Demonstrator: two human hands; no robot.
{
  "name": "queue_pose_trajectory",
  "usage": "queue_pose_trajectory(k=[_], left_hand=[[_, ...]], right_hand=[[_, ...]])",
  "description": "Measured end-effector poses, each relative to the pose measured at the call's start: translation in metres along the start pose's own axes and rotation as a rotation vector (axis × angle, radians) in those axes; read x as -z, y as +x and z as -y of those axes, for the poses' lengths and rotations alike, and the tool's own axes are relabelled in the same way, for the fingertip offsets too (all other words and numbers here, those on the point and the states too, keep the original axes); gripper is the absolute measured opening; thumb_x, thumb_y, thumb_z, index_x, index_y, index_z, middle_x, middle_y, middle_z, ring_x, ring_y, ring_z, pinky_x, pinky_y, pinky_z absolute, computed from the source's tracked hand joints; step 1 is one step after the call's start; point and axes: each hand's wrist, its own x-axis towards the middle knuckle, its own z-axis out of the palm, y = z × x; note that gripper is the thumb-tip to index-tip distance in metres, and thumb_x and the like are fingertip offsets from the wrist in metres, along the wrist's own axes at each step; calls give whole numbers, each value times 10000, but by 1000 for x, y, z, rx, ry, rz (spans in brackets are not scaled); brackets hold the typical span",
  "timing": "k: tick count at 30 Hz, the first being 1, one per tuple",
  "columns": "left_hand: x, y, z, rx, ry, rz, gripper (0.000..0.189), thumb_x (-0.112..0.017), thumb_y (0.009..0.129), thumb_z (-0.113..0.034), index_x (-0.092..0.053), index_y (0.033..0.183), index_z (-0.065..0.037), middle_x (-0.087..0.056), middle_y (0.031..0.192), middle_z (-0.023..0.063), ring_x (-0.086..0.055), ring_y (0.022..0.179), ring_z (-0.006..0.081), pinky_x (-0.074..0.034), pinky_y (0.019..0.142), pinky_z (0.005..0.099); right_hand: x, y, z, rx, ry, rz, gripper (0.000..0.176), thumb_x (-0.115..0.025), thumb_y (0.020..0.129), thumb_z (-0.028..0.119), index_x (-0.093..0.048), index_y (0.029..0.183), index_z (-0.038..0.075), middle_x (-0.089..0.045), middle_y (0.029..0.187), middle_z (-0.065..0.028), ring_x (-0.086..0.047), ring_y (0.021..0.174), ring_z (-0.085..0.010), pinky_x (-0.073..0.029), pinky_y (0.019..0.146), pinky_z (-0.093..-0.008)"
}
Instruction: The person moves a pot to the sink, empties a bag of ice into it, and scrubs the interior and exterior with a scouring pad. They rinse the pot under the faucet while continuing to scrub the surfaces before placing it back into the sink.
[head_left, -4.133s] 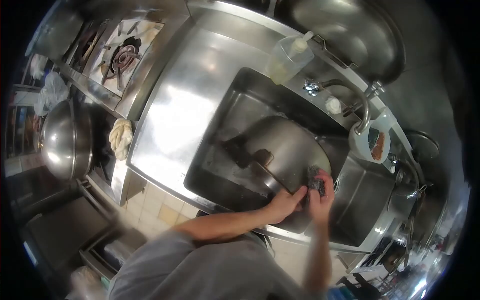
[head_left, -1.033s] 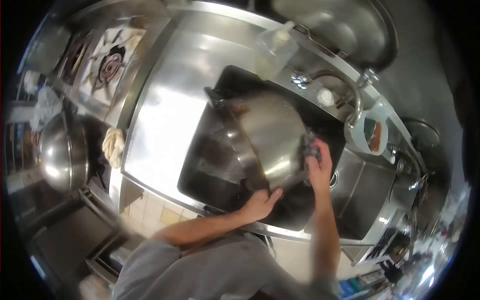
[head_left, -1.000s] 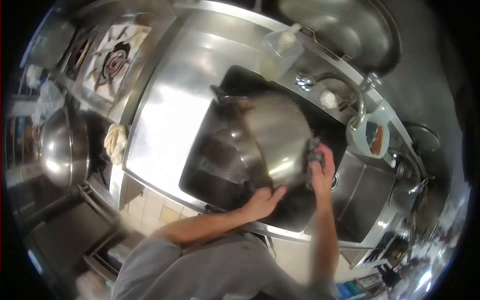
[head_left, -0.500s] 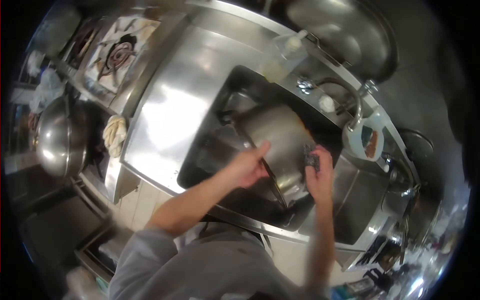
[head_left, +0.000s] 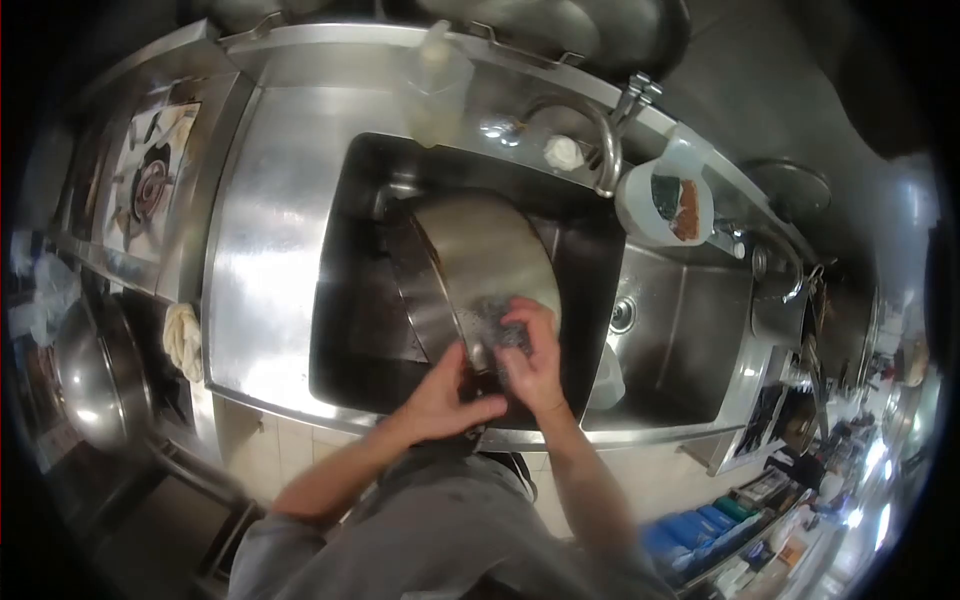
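A large metal pot (head_left: 490,245) lies tilted on its side in the dark sink basin (head_left: 345,330), its rim facing left. My left hand (head_left: 440,400) grips the pot at the near end of its rim, where a handle seems to be, mostly hidden by the fingers. In my right hand (head_left: 537,365) is a grey steel wool scourer (head_left: 500,318), pressed to the outside of the pot close to the rim. Small whitish suds show on the metal beside it.
A soap bottle (head_left: 437,95) stands behind the basin. Right of it are a curved faucet (head_left: 605,150) and a white tub (head_left: 640,215) holding sponges. A second basin (head_left: 680,350) adjoins on the right. A cloth (head_left: 183,340), a gas burner (head_left: 150,185) and a wok (head_left: 95,375) are at left.
The view has shifted right. The pot has turned in the basin. My left hand has moved to the near end of the rim, and the scourer has come closer to that rim.
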Motion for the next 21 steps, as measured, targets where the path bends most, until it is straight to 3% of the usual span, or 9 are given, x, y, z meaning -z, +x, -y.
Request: queue_pose_trajectory(k=[1,3,7,10,14,16,17,19,21], left_hand=[[2,-16,13,113,184,14,929,-869,810,-201,-292,1505,12,-509,1389,146,-501,1307,224,-442,1083,390],[-5,-32,27,153,198,0,888,-799,806,-54,-268,1516,4,-437,1441,121,-426,1377,219,-361,1156,388],[0,-59,35,218,237,-66,790,-663,795,27,-307,1500,12,-466,1417,127,-441,1373,219,-339,1170,374],[25,-83,50,124,242,-282,655,-608,755,37,-460,1392,44,-620,1255,159,-594,1225,220,-450,1065,348],[36,-101,47,93,467,-285,700,-639,754,22,-465,1431,50,-659,1249,182,-653,1170,239,-489,1012,334],[36,-106,51,118,476,-303,699,-653,753,11,-468,1425,59,-672,1228,186,-657,1171,243,-486,1021,343],[35,-111,55,153,478,-311,699,-667,752,-1,-471,1419,68,-685,1207,190,-661,1173,246,-484,1030,352],[38,-107,73,67,539,-284,690,-693,743,-27,-498,1399,61,-698,1178,175,-675,1133,230,-500,1001,352],[28,-91,66,55,553,-186,685,-715,735,-52,-519,1381,61,-697,1181,188,-686,1107,241,-513,980,357]], right_hand=[[-7,-6,-1,-17,59,-14,377,-673,680,23,-635,1054,57,-622,1199,-186,-568,1159,-359,-412,1039,-432],[-14,-7,6,54,-49,-12,378,-673,673,36,-637,1048,69,-628,1207,-158,-570,1161,-355,-396,1049,-439],[-32,8,24,149,-74,41,369,-678,673,67,-634,1039,87,-630,1225,-132,-565,1179,-348,-379,1058,-452],[-43,17,41,224,-107,185,360,-677,674,87,-628,1031,101,-631,1225,-118,-555,1201,-345,-371,1060,-467],[-37,29,19,327,-217,253,368,-668,689,79,-624,1055,91,-635,1201,-121,-566,1186,-337,-409,1032,-495],[-1,52,-19,177,-283,58,371,-664,695,53,-624,1063,80,-635,1186,-142,-585,1144,-350,-430,1013,-510],[11,70,-27,-53,-102,-38,377,-661,685,23,-621,1057,73,-632,1178,-154,-592,1125,-361,-420,1026,-531],[9,75,-28,77,-288,-55,356,-636,700,14,-616,1053,58,-640,1150,-165,-601,1108,-371,-427,1029,-529],[-34,53,10,289,-184,44,324,-618,726,26,-611,1049,41,-650,1108,-176,-615,1063,-387,-457,996,-521]])
